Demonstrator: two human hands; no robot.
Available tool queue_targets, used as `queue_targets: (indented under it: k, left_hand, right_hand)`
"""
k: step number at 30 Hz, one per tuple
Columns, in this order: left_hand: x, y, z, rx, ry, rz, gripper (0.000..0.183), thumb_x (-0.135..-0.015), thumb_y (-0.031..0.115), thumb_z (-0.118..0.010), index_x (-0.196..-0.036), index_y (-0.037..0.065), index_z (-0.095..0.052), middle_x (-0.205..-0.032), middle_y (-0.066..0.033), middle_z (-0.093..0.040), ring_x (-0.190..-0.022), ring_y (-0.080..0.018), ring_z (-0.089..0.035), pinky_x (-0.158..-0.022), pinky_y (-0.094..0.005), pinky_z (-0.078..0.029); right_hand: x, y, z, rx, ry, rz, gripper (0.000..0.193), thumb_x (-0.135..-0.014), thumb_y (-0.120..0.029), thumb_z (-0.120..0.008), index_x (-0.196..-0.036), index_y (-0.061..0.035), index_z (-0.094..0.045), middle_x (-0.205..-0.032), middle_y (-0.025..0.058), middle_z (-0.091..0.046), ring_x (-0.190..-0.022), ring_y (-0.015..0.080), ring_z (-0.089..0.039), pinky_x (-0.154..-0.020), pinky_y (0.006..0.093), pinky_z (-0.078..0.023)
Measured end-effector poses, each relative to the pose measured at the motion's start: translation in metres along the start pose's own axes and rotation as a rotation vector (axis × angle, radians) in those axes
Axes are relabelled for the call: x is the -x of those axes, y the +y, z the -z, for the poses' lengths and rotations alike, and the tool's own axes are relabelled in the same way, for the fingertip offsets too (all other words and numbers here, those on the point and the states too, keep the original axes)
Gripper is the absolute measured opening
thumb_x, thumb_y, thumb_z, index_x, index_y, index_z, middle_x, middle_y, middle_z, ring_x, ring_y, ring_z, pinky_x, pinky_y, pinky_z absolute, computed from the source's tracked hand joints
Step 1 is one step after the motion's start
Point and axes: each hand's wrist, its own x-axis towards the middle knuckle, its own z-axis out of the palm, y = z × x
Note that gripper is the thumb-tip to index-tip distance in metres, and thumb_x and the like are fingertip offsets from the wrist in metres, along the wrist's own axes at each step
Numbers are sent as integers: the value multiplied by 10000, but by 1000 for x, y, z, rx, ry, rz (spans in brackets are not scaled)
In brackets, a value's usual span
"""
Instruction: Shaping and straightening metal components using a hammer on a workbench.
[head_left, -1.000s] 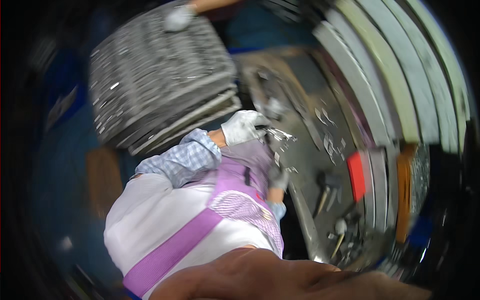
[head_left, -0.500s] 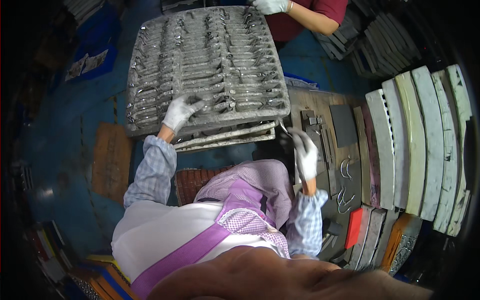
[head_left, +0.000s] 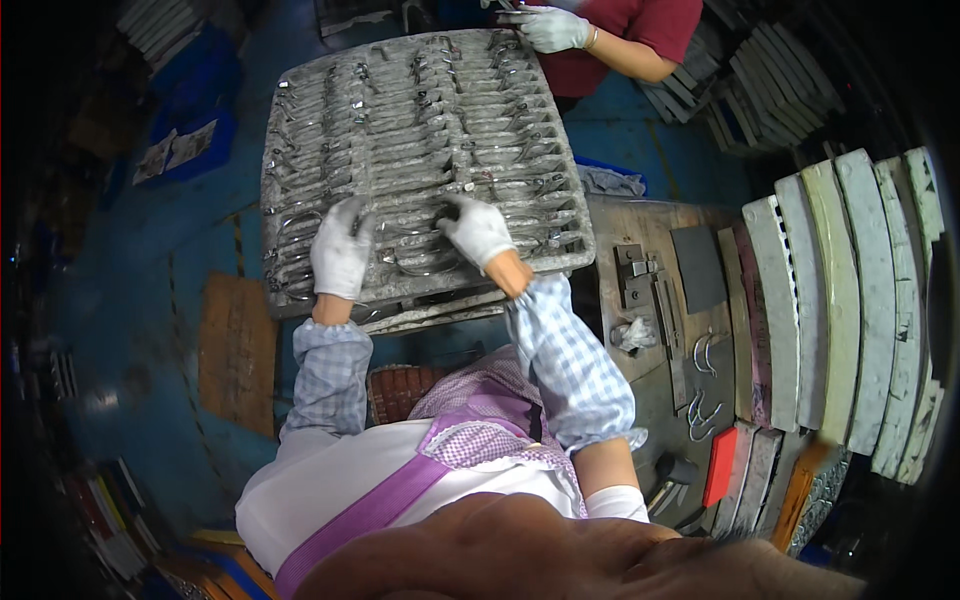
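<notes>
A grey, dusty slotted tray lies in front of me, with rows of curved shiny metal handles in its slots. Over its near left part is my left hand, in a white glove, thumb and fingers bent and apart above the slots. My right hand, gloved too, reaches over the near middle of the tray with a gap between thumb and forefinger. I see nothing held in either hand, though the darkened fingertips partly blend into the tray. More slotted tray edges show underneath.
Across the tray, a co-worker's gloved hand holds a metal piece. On the right, a workbench carries a metal fixture, loose curved handles and a red block. Pale slabs stand beyond it. Brown cardboard lies at left.
My right hand has come from beside the tray's near right corner, where it held a curved metal piece, onto the tray. My left hand has shifted slightly left. The co-worker's hand has moved right.
</notes>
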Motion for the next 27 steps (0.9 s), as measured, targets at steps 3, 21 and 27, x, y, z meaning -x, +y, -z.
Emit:
queue_targets:
  k: [3, 21, 27]
  left_hand:
    - [5, 11, -18, -350, -164, -217, 332, -818, 298, -674, -1092, 113, -683, -1206, -85, -605, -1112, -304, -540, -956, -402, -419]
    - [220, 318, -308, 476, -925, -1245, 250, -837, 106, -571, -1075, 110, -651, -993, -137, -635, -928, -336, -596, -833, -433, -475]
    - [262, 401, -473, 118, -986, -1455, 170, -814, 78, -540, -965, 48, -611, -841, -160, -649, -825, -358, -637, -737, -439, -511]
  right_hand:
    - [33, 21, 23, -70, 319, -79, 412, -852, -288, -628, -1225, -115, -609, -1009, 190, -680, -874, 332, -683, -807, 386, -541]
    - [406, 184, -12, -332, 791, -671, 234, -883, -188, -600, -1066, -66, -681, -960, 139, -701, -878, 256, -681, -816, 348, -525]
    - [559, 247, 36, -277, 1481, -950, 303, -885, -196, -627, -1147, -45, -646, -1074, 194, -662, -978, 331, -649, -868, 382, -502]
